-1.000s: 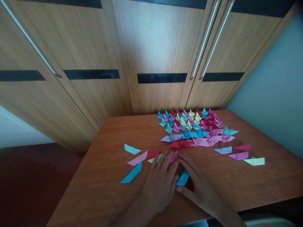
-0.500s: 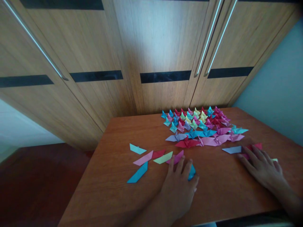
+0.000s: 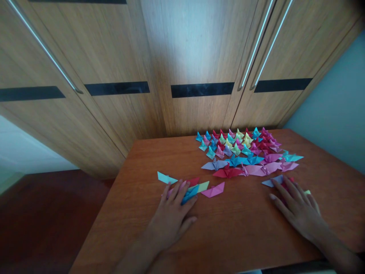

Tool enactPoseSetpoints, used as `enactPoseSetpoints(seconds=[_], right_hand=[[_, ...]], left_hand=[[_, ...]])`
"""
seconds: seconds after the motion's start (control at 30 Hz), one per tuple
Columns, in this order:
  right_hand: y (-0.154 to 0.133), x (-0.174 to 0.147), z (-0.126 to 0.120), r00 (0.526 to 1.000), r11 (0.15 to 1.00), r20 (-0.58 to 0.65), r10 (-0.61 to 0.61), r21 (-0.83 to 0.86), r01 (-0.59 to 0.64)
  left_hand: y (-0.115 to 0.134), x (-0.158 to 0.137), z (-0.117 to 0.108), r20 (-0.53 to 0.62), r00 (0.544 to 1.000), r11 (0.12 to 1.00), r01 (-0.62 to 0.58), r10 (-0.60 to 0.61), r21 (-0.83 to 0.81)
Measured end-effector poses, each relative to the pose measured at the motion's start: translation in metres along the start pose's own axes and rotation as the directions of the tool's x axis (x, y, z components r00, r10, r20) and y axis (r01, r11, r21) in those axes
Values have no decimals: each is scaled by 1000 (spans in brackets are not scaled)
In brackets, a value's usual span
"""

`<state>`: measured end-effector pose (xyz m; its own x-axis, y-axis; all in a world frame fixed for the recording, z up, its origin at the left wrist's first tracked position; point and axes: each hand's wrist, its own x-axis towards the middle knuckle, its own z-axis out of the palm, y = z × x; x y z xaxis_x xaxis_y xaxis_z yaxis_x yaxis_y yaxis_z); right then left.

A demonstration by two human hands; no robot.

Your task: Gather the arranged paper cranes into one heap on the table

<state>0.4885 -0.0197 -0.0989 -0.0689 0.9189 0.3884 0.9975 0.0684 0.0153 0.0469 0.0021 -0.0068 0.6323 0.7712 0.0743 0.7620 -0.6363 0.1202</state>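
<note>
Nearest, left hand [image 3: 171, 217] flat on the wooden table [image 3: 245, 232], fingers spread over a blue folded strip [image 3: 190, 193] — nothing pinched. Right hand [image 3: 298, 207] likewise splayed, pressing down on flat pieces at the right; red and yellow edges peeking out, lilac piece [image 3: 273, 181] at the fingertips. Just beyond the left hand, loose flat folds: pink piece [image 3: 213, 190], teal piece [image 3: 166, 177]. Farther back, finished paper cranes [image 3: 239, 150] in rows — most done, by the look of it; a handful of flat folds left.
</note>
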Motion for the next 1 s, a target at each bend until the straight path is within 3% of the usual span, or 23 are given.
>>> enactPoseSetpoints(seconds=[0.13, 0.27, 0.47, 0.63, 0.83, 1.0], right_hand=[[-33, 2, -11, 993, 992, 21, -117, 37, 117], [-94, -2, -31, 981, 980, 55, -184, 94, 178], [-188, 18, -62, 881, 877, 180, -437, 305, 372], [-249, 67, -62, 794, 784, 254, -552, 481, 391], [-304, 144, -31, 833, 782, 216, -510, 520, 344], [-310, 174, -20, 874, 792, 174, -453, 529, 305]], left_hand=[[-21, -5, 0, 23, 999, 999, 37, -37, -17], [-42, -6, 2, -16, 996, 996, 90, -91, -18], [-70, 2, 6, -95, 978, 983, 181, -184, -36], [-89, 10, 5, -142, 959, 968, 237, -247, -78], [-113, 21, 8, -209, 912, 935, 352, -354, -47], [-121, 35, 12, -214, 881, 893, 444, -421, 71]])
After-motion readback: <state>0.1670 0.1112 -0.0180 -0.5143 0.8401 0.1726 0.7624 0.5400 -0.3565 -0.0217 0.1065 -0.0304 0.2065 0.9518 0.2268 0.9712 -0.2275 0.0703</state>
